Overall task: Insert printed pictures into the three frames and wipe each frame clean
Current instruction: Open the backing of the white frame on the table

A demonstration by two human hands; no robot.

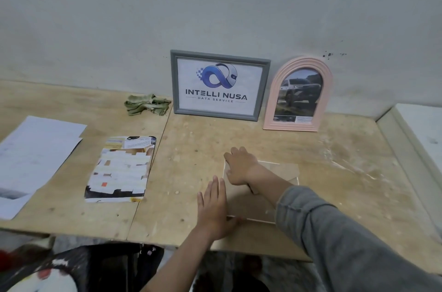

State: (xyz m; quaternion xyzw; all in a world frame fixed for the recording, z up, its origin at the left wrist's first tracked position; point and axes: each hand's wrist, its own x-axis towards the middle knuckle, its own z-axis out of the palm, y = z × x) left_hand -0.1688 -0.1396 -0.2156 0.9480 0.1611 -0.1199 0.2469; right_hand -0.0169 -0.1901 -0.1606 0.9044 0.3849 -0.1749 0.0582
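A person is leaning over a wooden counter [311, 160] with both hands on a third frame [282, 173] that is lying face down, its brown backing board turned upward and a thin pale edge showing around it. The left hand [212, 205] is lying flat at the frame's left edge, fingers straight and together, pointing away from the body, with the thumb touching the near edge; its grip is open and is closing on nothing. The right hand [240, 166], reaching across in a grey sleeve [334, 239], is resting on the far left corner of the backing, its fingers bent over that corner. Whether its grip is actually pinching the edge or only pressing down cannot be told.

At the back of the counter, the grey frame [220, 84] is standing upright against the wall, already holding a logo print. Just beside it on the right, the pink arched frame [299, 93] is also leaning on the wall, with a picture of a vehicle inside.

A crumpled green cloth [147, 104] is lying left of the grey frame, near the wall. A printed picture [122, 169] is lying flat on the counter, left of the hands, and white sheets of paper [35, 155] are lying farther left, overlapping one another.
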